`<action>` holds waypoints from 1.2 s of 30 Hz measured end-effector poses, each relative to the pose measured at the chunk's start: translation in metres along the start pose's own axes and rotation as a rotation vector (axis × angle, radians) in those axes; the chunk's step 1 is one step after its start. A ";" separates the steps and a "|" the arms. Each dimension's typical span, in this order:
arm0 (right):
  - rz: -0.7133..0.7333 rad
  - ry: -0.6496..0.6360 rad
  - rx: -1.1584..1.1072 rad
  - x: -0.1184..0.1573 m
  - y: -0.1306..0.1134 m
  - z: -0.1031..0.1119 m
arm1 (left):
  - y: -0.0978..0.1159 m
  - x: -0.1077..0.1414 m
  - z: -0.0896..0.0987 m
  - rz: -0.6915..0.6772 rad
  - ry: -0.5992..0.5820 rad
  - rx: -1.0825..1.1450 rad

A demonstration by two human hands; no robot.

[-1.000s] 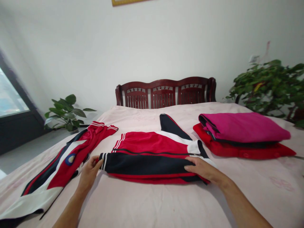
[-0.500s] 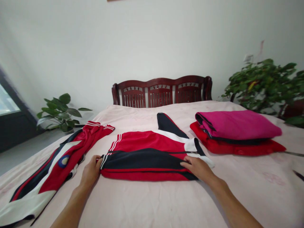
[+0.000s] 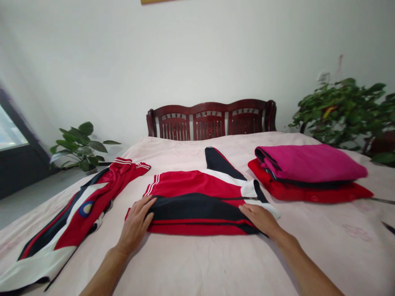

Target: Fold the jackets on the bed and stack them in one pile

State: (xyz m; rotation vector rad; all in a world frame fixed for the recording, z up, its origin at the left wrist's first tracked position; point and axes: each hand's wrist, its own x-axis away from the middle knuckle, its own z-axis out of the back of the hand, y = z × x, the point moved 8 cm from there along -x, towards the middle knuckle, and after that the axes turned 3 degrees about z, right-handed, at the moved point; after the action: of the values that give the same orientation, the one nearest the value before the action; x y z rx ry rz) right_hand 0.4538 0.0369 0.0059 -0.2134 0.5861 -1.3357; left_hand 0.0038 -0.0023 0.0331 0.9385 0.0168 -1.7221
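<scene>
The left hand has slid inward from the edge of the folded red-and-black track garment and now lies open and flat on it, beside the open right hand.

left hand: palm down, flat, spread | right hand: palm down, flat

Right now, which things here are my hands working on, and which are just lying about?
Working on: left hand, right hand, folded red-and-black garment.
Lying about: loose red sports garment, magenta bundle, red bundle, leafy plant, bushy plant.
</scene>
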 end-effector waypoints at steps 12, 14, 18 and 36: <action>0.303 0.118 0.129 -0.003 -0.066 0.008 | 0.012 0.008 -0.033 -0.016 -0.303 -0.005; 0.378 0.052 0.212 0.003 -0.080 -0.009 | 0.014 0.010 -0.037 -0.085 -0.341 -0.141; 0.318 -0.175 0.298 0.013 -0.069 -0.048 | 0.012 0.013 -0.042 -0.146 -0.385 -0.308; 0.343 -0.268 0.126 0.029 -0.055 -0.026 | -0.017 0.013 -0.028 -0.127 -0.339 -0.387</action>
State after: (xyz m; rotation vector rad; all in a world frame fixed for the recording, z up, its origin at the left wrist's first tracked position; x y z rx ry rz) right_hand 0.3964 0.0011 0.0021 -0.1758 0.2937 -0.9871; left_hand 0.0045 0.0060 -0.0012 0.3631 0.1836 -1.8892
